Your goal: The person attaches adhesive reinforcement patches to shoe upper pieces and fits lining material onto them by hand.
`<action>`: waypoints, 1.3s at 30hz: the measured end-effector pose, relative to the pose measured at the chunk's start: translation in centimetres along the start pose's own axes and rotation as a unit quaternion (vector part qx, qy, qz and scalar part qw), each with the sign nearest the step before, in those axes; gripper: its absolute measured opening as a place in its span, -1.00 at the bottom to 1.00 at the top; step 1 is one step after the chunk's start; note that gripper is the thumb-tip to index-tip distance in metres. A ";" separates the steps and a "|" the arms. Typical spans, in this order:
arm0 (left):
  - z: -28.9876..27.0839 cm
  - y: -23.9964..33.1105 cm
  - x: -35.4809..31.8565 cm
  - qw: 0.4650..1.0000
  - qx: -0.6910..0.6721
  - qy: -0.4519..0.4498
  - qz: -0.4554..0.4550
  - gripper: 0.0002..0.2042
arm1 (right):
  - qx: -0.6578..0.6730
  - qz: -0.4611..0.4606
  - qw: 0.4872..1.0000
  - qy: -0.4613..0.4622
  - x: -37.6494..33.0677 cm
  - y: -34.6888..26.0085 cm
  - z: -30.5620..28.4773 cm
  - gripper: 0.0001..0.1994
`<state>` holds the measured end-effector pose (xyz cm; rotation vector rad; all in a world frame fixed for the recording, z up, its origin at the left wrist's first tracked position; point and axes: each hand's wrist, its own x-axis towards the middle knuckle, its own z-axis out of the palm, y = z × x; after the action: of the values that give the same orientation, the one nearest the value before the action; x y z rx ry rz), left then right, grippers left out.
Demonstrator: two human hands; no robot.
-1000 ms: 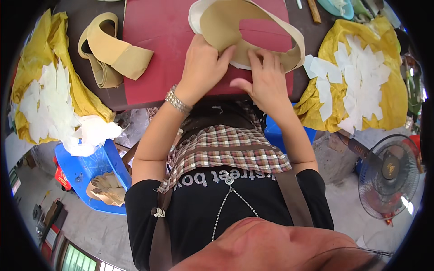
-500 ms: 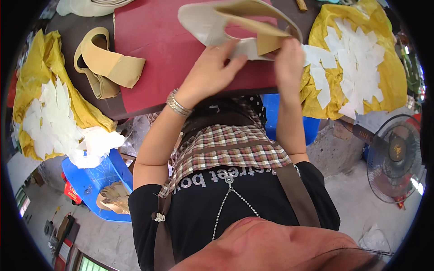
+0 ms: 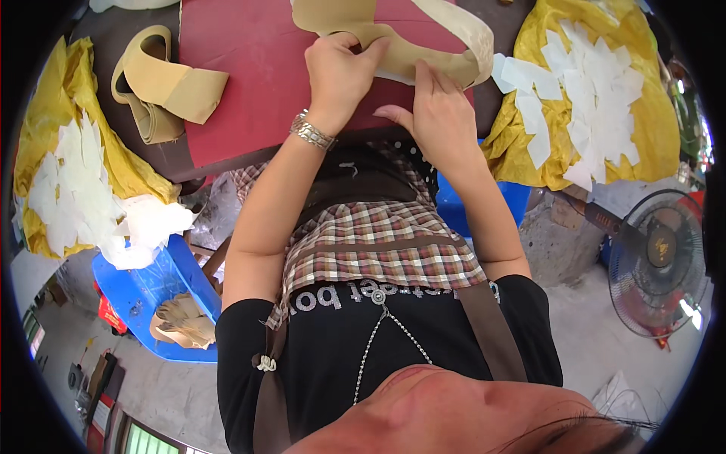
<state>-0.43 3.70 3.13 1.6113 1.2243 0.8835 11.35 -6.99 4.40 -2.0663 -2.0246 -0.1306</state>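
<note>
A wide tan strip (image 3: 393,44) lies across the red board, its pale cream side showing where it loops at the right. My left hand (image 3: 340,76) has its fingers curled at the strip's near edge, the thumb lying on top, so it grips the strip there. Farther right, my right hand (image 3: 442,113) rests with its fingers stretched flat on the same strip and its thumb held out to the side. The strip's far end runs out of the picture at the top.
On the left of the table sits a looped tan band (image 3: 170,83) with a rolled end. Yellow sacks (image 3: 522,163) with white scraps (image 3: 601,106) flank the table. Under them are blue chairs (image 3: 140,303), and a black fan (image 3: 658,257) stands at right. The red board (image 3: 242,83) covers the table's middle.
The raised loop of strip has come down onto the board with its tan face up. My right hand has moved left and flattened onto it; my left hand now grips its edge.
</note>
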 end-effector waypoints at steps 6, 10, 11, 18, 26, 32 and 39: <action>-1.5 -1.0 0.3 0.999 -0.007 0.025 0.029 -0.79 | -0.111 -0.069 0.991 -0.002 -0.5 -0.1 -0.2 -0.12; -1.3 -1.6 0.6 0.993 0.054 0.064 0.085 -0.81 | -0.121 -0.066 0.989 -0.050 0.1 -0.3 -0.5 -0.03; -1.4 -1.6 0.6 0.993 0.054 0.068 0.083 -0.81 | -0.115 -0.050 0.989 -0.078 0.4 -0.5 -0.5 0.02; -0.9 -2.2 1.1 0.981 0.123 0.068 0.136 -0.75 | -0.209 -0.055 0.967 -0.132 3.3 -2.7 -0.8 0.02; -7.2 -3.0 4.9 0.938 0.256 -0.185 0.145 -0.81 | 0.125 -0.267 0.909 -0.295 9.0 0.9 -7.0 -0.28; -10.1 -1.7 2.7 0.912 0.273 -0.228 0.203 -0.61 | 0.188 -0.397 0.894 -0.085 18.5 2.2 -1.9 -0.46; -10.3 -2.5 0.0 0.943 0.254 -0.139 0.166 -0.56 | 0.047 -0.396 0.869 -0.293 14.1 -2.6 -3.4 -0.72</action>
<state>-10.62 6.31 4.25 2.3204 1.0437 0.5255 9.56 5.91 11.28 -1.1541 -3.0532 0.5055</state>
